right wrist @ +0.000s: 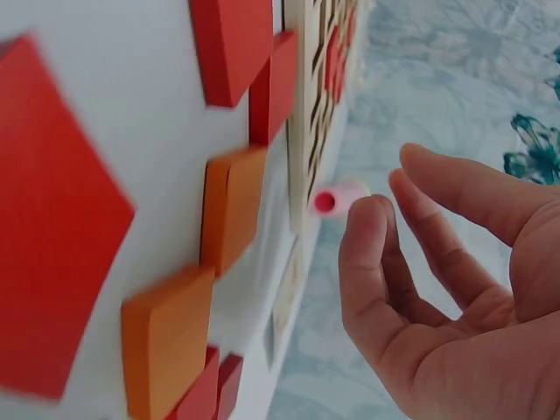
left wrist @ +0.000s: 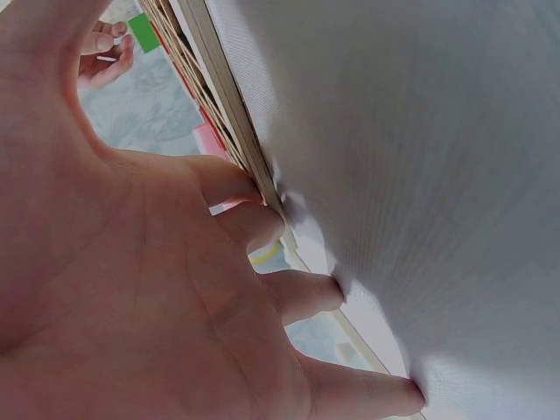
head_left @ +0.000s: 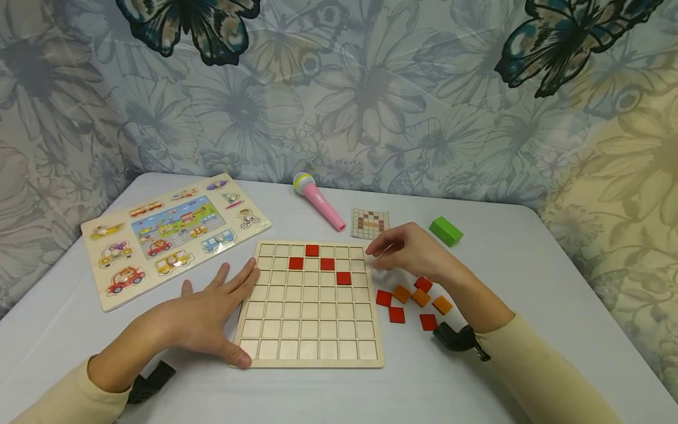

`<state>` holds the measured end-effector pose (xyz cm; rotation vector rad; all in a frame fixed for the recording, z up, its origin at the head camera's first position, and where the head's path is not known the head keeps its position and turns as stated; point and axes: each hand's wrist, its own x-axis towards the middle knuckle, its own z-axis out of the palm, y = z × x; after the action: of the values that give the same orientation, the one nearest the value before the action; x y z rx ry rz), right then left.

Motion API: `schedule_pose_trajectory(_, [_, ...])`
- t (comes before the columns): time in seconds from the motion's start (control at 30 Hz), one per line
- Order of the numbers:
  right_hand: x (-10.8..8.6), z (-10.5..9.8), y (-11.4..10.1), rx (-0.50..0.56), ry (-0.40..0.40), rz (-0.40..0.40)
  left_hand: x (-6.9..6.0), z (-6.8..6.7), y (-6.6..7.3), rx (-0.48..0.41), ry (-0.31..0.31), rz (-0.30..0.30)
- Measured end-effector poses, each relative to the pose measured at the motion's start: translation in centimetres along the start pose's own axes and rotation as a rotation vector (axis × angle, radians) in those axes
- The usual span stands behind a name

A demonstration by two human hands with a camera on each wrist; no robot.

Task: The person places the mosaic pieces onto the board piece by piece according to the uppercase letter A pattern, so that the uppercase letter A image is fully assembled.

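A pale wooden grid board lies flat, with several red square tiles in its upper squares, one being a red tile toward the right. My left hand is spread along the board's left side, its thumb at the lower left corner and fingertips at the edge. In the left wrist view the left hand shows its palm, fingers extended. Above the upper right corner hovers my right hand, fingers bent and thumb apart. In the right wrist view, nothing shows between the fingertips of the right hand.
Loose red tiles and orange tiles lie right of the board. Behind it are a pink toy microphone, a small grid pattern card and a green block. A vehicle picture puzzle sits at the left.
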<state>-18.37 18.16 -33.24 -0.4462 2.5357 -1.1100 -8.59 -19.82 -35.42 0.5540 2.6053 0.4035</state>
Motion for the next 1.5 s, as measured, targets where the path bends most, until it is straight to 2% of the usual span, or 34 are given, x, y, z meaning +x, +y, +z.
schedule_pose_trajectory(0.27, [-0.8,-1.5,1.2,0.019,0.049,0.058,0.0,-0.1,0.1,0.002,0.001,-0.005])
schedule_pose_trajectory(0.53, [-1.5,-2.6,2.3,0.033,0.076,0.072,0.1,-0.1,0.1,-0.009,-0.006,-0.006])
schedule_pose_trajectory(0.8, [-2.0,-3.7,3.1,0.024,0.068,0.094,0.2,0.0,0.1,-0.010,-0.004,0.001])
schedule_pose_trajectory(1.03, [-2.1,-4.2,4.3,0.017,0.016,0.129,0.3,0.2,0.0,-0.019,-0.006,0.008])
schedule_pose_trajectory(1.37, [-2.1,-4.7,5.6,0.011,0.022,0.090,0.2,0.1,0.0,-0.009,-0.011,-0.005])
schedule_pose_trajectory(1.5, [-2.0,-5.1,5.9,-0.026,0.011,0.076,0.1,0.1,0.0,-0.006,-0.008,-0.007])
